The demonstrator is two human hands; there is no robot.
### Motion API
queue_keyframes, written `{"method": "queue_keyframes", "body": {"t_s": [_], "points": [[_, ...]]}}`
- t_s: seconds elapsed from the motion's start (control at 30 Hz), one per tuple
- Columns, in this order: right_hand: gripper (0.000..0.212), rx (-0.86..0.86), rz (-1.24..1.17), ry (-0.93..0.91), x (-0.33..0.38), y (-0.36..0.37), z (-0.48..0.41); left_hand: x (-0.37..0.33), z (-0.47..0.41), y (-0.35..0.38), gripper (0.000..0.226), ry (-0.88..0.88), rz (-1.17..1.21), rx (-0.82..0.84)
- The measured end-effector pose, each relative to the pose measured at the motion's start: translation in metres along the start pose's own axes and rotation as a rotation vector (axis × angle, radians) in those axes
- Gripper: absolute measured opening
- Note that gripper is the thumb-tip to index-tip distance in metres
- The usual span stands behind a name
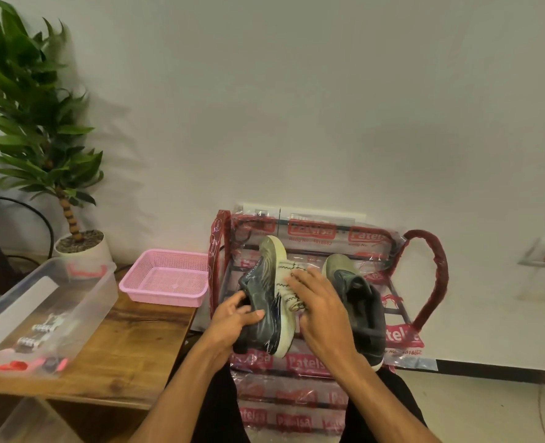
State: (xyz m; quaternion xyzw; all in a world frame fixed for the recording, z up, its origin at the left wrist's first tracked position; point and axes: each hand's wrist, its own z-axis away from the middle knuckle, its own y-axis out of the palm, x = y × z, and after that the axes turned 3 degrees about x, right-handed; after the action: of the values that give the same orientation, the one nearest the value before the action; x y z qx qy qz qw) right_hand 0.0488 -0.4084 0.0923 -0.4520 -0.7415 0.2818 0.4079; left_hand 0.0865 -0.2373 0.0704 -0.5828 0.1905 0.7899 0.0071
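One shoe (261, 294) fills left grip (232, 321) (right hand (322, 310) perhaps touching laces (284, 283)).

The person wears black trousers (386, 407), plain dark cloth, seen over both thighs. The left forearm (181, 378) and the right forearm (370, 388) are bare along all the length in view, and the left grip (232, 321) and the right grip (319, 305) are bare too.

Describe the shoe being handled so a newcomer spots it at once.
A plastic-wrapped rack with red lettering stands against the wall, holding two dark shoes. The left hand grips the left shoe. Unlike the upright right shoe, it is tipped sideways, pale sole showing.
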Motion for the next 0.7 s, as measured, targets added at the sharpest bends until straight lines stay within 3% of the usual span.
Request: {"method": "queue_keyframes", "body": {"t_s": [0.2, 0.33, 0.5, 0.7], "points": [[0.061, 0.265, 0.043, -0.164, 0.008, 0.026, -0.007, 0.003, 0.001, -0.005, 0.046, 0.026, -0.094, -0.216], [0.061, 0.221, 0.120, -0.124, 0.017, 0.027, -0.003, 0.008, 0.001, -0.004, 0.063, 0.059, -0.128, -0.193], [0.063, 0.200, 0.115, -0.032, 0.011, 0.018, 0.014, 0.005, -0.001, -0.009, 0.086, -0.002, -0.046, -0.050], [0.063, 0.128, 0.120, -0.007, 0.012, 0.020, 0.000, 0.003, -0.008, -0.006, 0.077, 0.001, -0.154, -0.110]]}}
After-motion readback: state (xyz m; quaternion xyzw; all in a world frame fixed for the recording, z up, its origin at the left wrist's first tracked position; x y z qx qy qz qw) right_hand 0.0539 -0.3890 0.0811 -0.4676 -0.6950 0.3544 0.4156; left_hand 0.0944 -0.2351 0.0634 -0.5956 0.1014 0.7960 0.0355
